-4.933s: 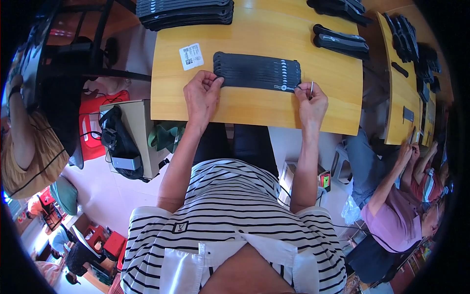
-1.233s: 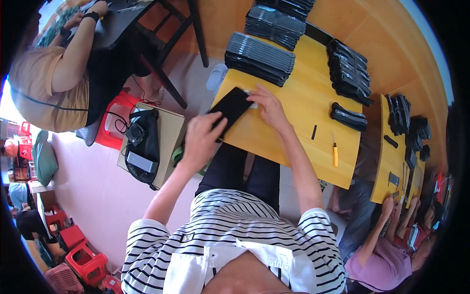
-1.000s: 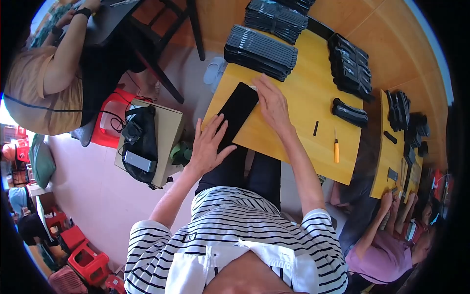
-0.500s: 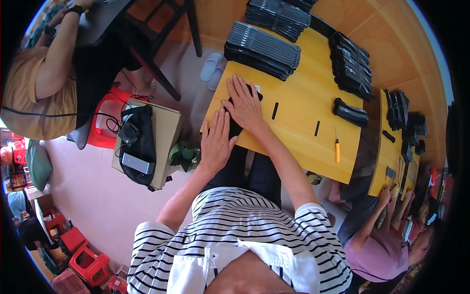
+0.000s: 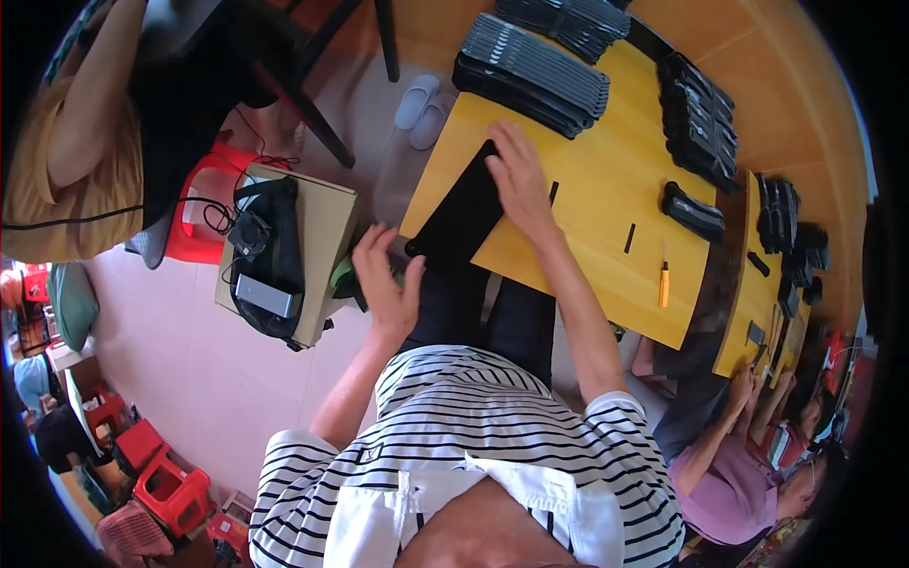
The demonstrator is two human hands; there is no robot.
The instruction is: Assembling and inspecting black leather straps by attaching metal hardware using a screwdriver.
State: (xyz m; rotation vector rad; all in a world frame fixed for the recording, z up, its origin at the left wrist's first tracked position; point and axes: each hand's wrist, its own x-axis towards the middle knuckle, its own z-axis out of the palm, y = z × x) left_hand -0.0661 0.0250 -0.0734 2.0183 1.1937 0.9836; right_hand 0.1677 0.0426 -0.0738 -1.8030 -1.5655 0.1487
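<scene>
A flat black strap-like piece of fabric (image 5: 461, 210) lies slantwise across the left edge of the yellow table, its near end reaching the edge by my lap. My right hand (image 5: 521, 185) is over its far right side with the fingers stretched out and gripping nothing; whether the fingertips touch it I cannot tell. Just off the table, beside the near end of the piece, my left hand (image 5: 386, 292) hovers with fingers apart and nothing in it.
On the yellow table (image 5: 578, 246) are stacked black packs (image 5: 530, 76), bundled black packs (image 5: 699, 118), a smaller black bundle (image 5: 693, 212), a thin black strip (image 5: 630, 239) and a yellow-handled screwdriver (image 5: 664, 286). A cardboard box (image 5: 327, 222) stands left. Other people sit on both sides.
Both hands have lifted off the black piece and moved apart. The left hand has drawn back toward me, off the table; the right has shifted right, uncovering the piece.
</scene>
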